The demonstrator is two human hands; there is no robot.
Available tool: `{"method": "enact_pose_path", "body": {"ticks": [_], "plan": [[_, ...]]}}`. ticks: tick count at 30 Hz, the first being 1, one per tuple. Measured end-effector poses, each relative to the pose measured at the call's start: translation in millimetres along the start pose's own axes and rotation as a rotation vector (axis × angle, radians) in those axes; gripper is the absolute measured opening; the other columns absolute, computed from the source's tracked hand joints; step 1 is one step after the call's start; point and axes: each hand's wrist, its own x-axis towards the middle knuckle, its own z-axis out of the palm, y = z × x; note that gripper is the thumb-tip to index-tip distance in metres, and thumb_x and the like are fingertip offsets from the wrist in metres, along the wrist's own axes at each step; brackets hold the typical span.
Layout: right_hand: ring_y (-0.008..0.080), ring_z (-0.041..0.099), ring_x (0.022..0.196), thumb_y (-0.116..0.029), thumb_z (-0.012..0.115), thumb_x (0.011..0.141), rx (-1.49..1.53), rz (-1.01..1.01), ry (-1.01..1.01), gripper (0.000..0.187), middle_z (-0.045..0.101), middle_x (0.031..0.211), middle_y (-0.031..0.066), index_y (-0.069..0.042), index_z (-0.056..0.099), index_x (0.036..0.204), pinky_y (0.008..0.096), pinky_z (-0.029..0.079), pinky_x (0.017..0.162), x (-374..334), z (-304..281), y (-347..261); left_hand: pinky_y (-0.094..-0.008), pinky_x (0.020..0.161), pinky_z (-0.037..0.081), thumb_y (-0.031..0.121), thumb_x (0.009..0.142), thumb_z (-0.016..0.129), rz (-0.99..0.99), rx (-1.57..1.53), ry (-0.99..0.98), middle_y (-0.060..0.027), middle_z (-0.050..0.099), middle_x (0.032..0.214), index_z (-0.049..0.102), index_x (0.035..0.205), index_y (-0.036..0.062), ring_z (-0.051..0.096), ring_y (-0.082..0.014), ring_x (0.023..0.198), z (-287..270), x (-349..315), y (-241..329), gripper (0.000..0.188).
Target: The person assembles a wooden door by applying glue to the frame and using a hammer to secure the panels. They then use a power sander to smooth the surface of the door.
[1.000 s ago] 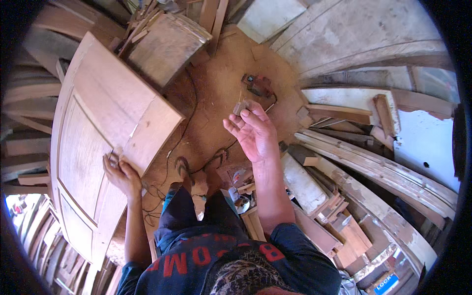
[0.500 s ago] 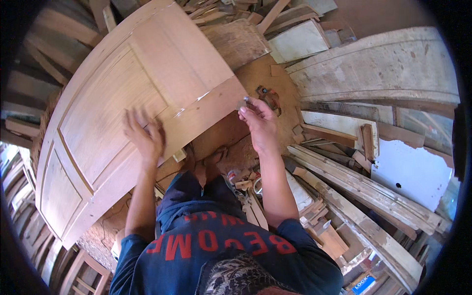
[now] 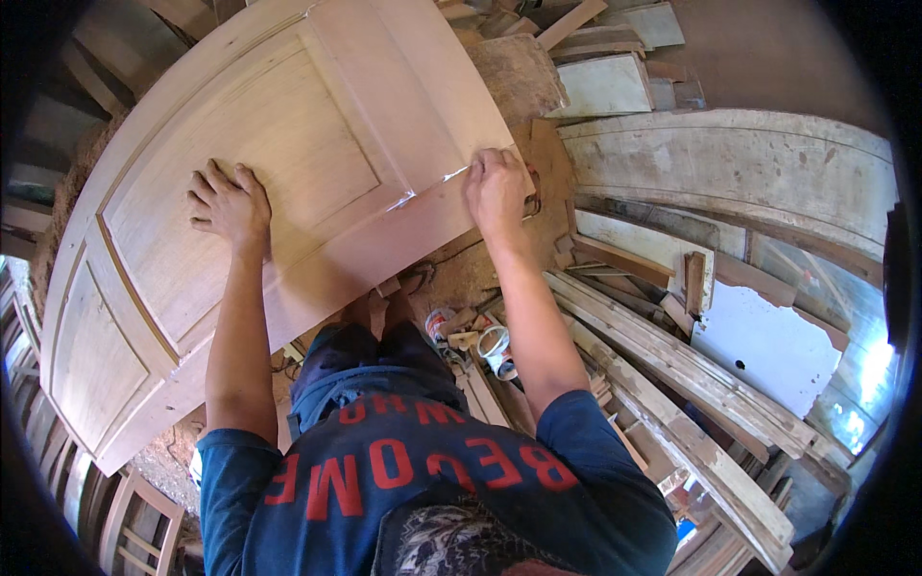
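Observation:
A pale wooden panel door (image 3: 259,134) lies in front of me, with recessed panels and a raised frame. My left hand (image 3: 230,204) rests on one of its panels, fingers spread and nothing held. At the door's right-hand end, my right hand (image 3: 497,192) is closed and pressed to the frame rail. The small grey-brown flat piece seen in its fingers a moment earlier is hidden under them now. Beside this hand, whitish filler (image 3: 403,200) marks the joint between rail and panel.
Long boards (image 3: 672,355) and a white sheet (image 3: 764,346) lie stacked on the right. A large curved grey board (image 3: 720,158) stands behind them. An open tin (image 3: 495,348) sits near my legs among wood scraps. A wooden frame (image 3: 144,518) is at lower left.
My right hand has come from beyond the door's edge down onto the rail, fingers now curled over. My left hand has shifted left and lies still. My view has shifted slightly.

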Motion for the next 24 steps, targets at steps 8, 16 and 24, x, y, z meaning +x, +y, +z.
{"method": "enact_pose_path", "body": {"ticks": [8,16,24], "plan": [[0.0413,0.069,0.1,-0.012,0.067,0.091,0.268,-0.14,-0.146,0.022,0.071,0.104,0.0227,-0.003,0.071,0.11,0.0508,0.057,0.083,-62.4,34.4,-61.8,-0.073,0.118,0.015,0.056,0.103,0.042,0.003,-0.006,-0.013,-0.0187,0.029,0.17,0.04,0.16,0.014,0.021,-0.0474,0.155,0.2,4.7,2.5,0.07],[0.0415,0.071,0.085,-0.01,0.068,0.09,0.075,0.185,0.002,0.009,0.072,0.088,0.0217,-0.003,0.071,0.095,0.0514,0.055,0.077,6.6,-12.3,-16.0,-0.0738,0.116,0.018,0.054,0.102,0.045,0.007,0.008,0.021,-0.0185,0.031,0.169,0.041,0.159,0.0148,0.023,-0.047,0.154,1.7,5.0,2.6,0.07],[0.022,0.072,0.081,-0.006,0.074,0.089,0.629,0.237,-0.068,0.013,0.076,0.091,0.0121,-0.003,0.076,0.102,0.0339,0.057,0.076,-15.6,2.2,4.4,-0.0736,0.116,0.019,0.056,0.103,0.044,0.017,0.015,0.039,-0.0179,0.035,0.168,0.044,0.159,0.0157,0.026,-0.0454,0.154,0.0,3.9,2.5,0.069]]}}
